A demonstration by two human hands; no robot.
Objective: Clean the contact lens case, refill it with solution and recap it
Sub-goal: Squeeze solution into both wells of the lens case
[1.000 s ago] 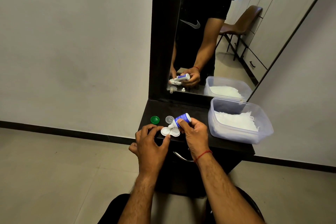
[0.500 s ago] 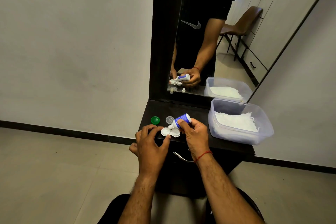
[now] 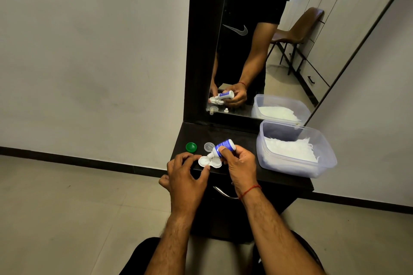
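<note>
A white contact lens case [image 3: 209, 161] lies uncapped on the dark dresser top [image 3: 243, 140]. My left hand [image 3: 186, 177] pinches the case's left well between thumb and fingers. My right hand [image 3: 240, 166] grips a small white solution bottle with a blue label [image 3: 222, 147], tilted down to the left with its nozzle over the case. A green cap [image 3: 191, 147] and a clear cap [image 3: 209, 146] sit on the top just behind the case.
A clear plastic tub [image 3: 297, 168] of white tissues stands at the right of the dresser. A mirror [image 3: 257, 51] rises behind, reflecting my hands and a chair. A metal drawer handle [image 3: 224, 194] sits under the front edge.
The bottle's nozzle has dipped slightly closer to the case. Both hands stay in the same place.
</note>
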